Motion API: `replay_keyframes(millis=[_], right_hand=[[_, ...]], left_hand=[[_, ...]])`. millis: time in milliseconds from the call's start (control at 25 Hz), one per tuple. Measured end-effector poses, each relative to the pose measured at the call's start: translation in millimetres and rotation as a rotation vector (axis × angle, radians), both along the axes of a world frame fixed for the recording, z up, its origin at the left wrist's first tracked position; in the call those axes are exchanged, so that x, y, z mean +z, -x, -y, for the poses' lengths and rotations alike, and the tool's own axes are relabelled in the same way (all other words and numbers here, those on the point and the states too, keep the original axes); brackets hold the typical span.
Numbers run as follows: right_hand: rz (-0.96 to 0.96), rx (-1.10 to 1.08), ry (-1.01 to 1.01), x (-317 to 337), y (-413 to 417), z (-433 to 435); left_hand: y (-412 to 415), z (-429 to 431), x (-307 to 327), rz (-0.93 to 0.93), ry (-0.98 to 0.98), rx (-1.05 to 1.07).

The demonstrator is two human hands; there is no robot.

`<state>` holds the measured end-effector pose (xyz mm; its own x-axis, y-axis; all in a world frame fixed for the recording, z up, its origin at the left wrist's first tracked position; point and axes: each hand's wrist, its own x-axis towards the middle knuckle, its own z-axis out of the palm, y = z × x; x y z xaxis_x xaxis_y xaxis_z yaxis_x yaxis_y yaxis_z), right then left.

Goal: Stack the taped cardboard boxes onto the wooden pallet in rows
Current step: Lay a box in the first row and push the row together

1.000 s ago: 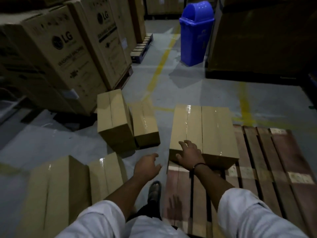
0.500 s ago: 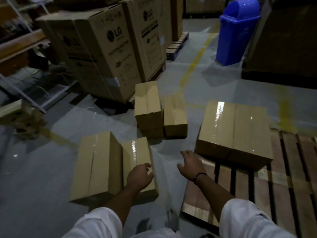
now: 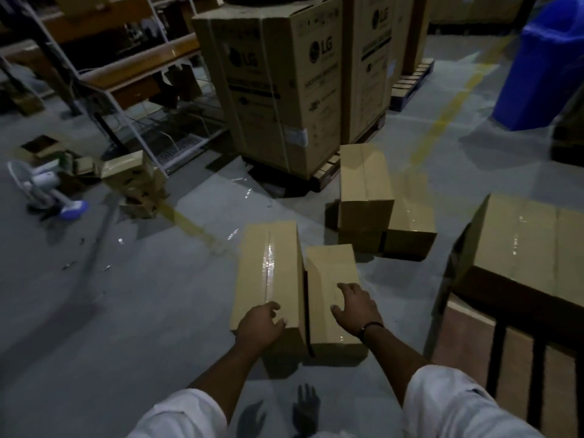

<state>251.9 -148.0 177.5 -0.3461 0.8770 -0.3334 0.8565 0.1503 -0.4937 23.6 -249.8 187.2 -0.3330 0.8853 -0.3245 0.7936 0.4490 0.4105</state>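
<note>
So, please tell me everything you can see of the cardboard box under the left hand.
It is a plain brown cardboard box, long and closed, with shiny clear tape along its top seam. It lies flat on the grey floor, its right side close beside a lower box. The left hand rests on its near top edge.

Both bare forearms stretch forward and down out of white cloth sleeves [image 3: 458, 403]. The left hand [image 3: 260, 324] is palm-down with its fingers loosely bent. The right hand [image 3: 355, 306] is palm-down, fingers spread and relaxed, with a thin dark band [image 3: 372, 326] round its wrist.
</note>
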Motion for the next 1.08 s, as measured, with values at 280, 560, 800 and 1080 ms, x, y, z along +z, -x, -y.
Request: replay_keyframes(millis=[280,560,800,1080], right_hand=[[0.063,0.064,0.064,-7.4,111.0,29.4],[0.085,0.069,0.089,-24.3,144.8,-10.6],[0.073,0.097,0.146,-40.3,182.2,-57.2],[0.042,0.073,0.179,-80.9,213.1,-98.4]], left_hand=[[104.1,33.6,-15.7,0.099,0.004,0.121],[135.1,3.0,-35.8,0.153,0.028,0.129],[168.1,-44.4,-46.7,0.109,0.055,0.163],[181.5,-106.6,-88.3,0.06,0.064,0.045]])
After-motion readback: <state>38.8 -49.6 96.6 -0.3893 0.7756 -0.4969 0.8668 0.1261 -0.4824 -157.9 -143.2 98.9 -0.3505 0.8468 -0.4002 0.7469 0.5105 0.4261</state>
